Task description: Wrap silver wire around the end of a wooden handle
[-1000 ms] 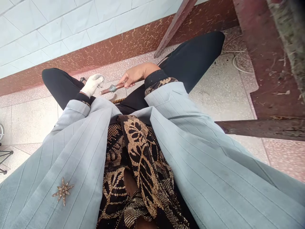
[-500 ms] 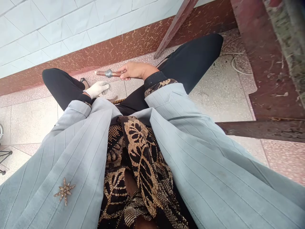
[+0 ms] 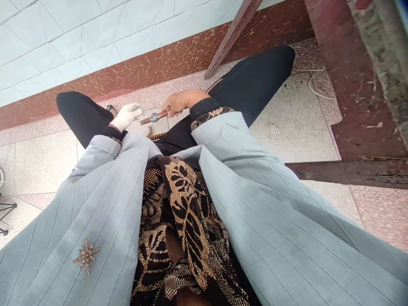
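My right hand (image 3: 178, 103) is bare and wrapped round a reddish-brown wooden stick (image 3: 146, 120) with silvery wire wound about it near its far end. The stick points left and slightly down, above the tiled floor. My left hand (image 3: 126, 116) wears a white glove, its thumb and fingers pinched together just left of the stick's tip. Whatever lies in that pinch is too small to name. Below the stick shows a small curved brown piece (image 3: 150, 131), beside a yellow-and-black striped strip (image 3: 158, 136) partly hidden by my clothes.
A white-tiled wall (image 3: 105, 32) with a brown marbled base (image 3: 143, 61) runs across the front. A slanted wooden leg (image 3: 231, 40) stands there. On the right are a dark red wooden frame (image 3: 357, 106) and a pale cable (image 3: 315, 90). Thin black metal legs (image 3: 7, 207) show at the left edge.
The right hand has lowered the stick's wire-wound end, so it now tilts down to the left. My gloved hand has risen slightly and turned, its fingers now pinched higher up.
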Demonstrator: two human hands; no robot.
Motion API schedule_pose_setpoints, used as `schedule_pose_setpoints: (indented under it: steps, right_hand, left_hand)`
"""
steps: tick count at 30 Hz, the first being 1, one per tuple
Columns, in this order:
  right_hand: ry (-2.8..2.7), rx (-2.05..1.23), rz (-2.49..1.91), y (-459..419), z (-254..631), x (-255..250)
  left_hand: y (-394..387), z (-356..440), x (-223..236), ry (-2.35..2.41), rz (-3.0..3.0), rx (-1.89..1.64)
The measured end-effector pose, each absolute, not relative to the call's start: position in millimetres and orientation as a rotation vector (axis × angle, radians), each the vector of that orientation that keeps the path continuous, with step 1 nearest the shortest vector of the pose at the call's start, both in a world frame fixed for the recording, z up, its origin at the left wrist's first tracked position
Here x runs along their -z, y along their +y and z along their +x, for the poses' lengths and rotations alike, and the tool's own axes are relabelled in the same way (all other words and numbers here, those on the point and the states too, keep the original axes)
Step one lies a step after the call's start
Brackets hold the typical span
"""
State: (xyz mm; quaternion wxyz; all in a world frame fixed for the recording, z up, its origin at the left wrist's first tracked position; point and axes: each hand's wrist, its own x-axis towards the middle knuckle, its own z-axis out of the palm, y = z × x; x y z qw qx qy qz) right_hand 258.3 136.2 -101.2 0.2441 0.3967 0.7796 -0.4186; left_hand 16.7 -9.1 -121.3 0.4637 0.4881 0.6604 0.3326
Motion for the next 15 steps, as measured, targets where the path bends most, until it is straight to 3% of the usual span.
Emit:
schedule_pose_setpoints:
  steps: [8,11,15]
  right_hand:
    - [2.24,1.624,0.675,141,270,96]
    - [2.423,1.829,0.766,134,266,93]
    - [2.591,1.474,1.225,130,253,93]
  left_hand:
    - [-11,18,119,1.539,1.07,-0.889]
    - [-10,22,121,1.518,1.08,-0.849]
    - [-10,26,122,1.476,1.139,-0.757]
